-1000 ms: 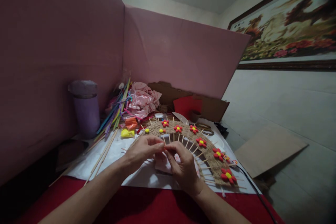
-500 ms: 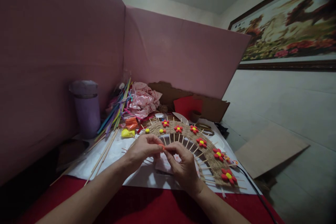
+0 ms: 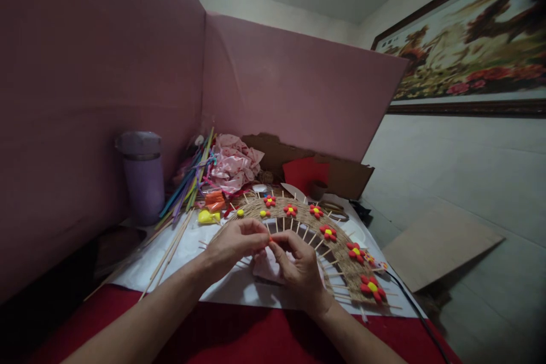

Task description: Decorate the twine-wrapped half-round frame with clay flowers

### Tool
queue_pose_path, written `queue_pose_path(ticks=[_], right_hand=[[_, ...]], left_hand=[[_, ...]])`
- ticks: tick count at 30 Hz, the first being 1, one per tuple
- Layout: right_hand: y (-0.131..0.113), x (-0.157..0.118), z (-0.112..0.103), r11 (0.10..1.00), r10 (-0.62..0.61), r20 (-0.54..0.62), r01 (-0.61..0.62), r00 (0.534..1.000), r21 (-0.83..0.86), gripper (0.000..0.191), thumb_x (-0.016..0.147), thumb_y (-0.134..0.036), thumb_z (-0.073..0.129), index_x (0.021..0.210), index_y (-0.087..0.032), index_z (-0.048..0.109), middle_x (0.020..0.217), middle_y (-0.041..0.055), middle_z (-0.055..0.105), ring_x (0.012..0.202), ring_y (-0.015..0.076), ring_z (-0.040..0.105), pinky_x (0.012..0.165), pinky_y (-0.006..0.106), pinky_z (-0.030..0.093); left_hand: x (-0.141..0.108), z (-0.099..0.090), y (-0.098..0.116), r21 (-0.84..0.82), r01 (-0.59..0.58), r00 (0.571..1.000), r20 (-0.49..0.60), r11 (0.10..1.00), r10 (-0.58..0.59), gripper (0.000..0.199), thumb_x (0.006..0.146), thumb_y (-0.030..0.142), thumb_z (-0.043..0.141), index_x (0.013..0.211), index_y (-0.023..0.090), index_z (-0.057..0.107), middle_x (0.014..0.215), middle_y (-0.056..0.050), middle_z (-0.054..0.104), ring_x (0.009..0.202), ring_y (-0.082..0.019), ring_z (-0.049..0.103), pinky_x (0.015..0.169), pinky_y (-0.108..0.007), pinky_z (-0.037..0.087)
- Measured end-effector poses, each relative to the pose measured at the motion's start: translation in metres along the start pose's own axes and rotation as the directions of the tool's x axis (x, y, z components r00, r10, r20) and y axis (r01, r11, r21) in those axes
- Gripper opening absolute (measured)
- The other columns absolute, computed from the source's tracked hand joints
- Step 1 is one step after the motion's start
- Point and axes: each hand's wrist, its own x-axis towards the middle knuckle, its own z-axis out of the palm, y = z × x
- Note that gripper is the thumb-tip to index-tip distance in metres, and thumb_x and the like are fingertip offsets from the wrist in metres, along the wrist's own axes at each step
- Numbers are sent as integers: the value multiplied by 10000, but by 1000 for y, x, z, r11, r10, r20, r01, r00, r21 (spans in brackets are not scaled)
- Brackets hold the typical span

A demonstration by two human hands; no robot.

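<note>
Your left hand (image 3: 236,243) and right hand (image 3: 302,267) pinch a small orange piece (image 3: 271,239) between their fingertips. Around it curves a woven arch (image 3: 341,257), bearing red flowers (image 3: 328,232) with yellow centres. Beyond your left hand lie a yellow packet (image 3: 209,216), an orange packet (image 3: 214,200), then crumpled pink material (image 3: 234,164).

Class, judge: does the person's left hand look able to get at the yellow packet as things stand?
Probably yes: only the low woven arch lies between left hand and yellow packet, though that hand pinches something orange.
</note>
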Motion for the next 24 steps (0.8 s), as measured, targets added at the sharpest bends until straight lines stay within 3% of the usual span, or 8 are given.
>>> queue_pose_path(ticks=[8,13,16,24], right_hand=[[2,-1,2,1000,-16,10,16,1000,-5,98,849,-238,545,809,-187,619,758,19,600,706,148,554,657,265,427],[2,-2,1,997,33,26,-35,999,73,123,825,-240,579,933,-193,615,824,22,642,733,149,590,665,256,451],[2,0,1,998,39,24,-40,999,55,127,847,-266,555,896,-193,646,784,23,653,702,149,593,653,259,448],[-1,-1,1,999,-22,27,21,999,37,104,827,-227,584,879,-211,673,792,15,679,727,152,610,682,260,450]], left_hand=[[4,-4,-5,84,-7,998,-59,996,12,159,642,224,703,692,118,596,526,-4,589,472,-102,527,496,-231,391],[5,-3,-2,29,-22,995,-93,999,25,145,615,168,700,647,128,565,481,18,561,432,-88,494,460,-216,362],[5,-2,-1,5,-39,995,-94,999,40,155,606,156,701,643,131,552,476,24,554,416,-80,478,446,-211,348],[4,-2,-3,74,-39,992,-118,997,47,165,599,167,705,658,131,555,488,23,554,423,-78,476,444,-205,346]])
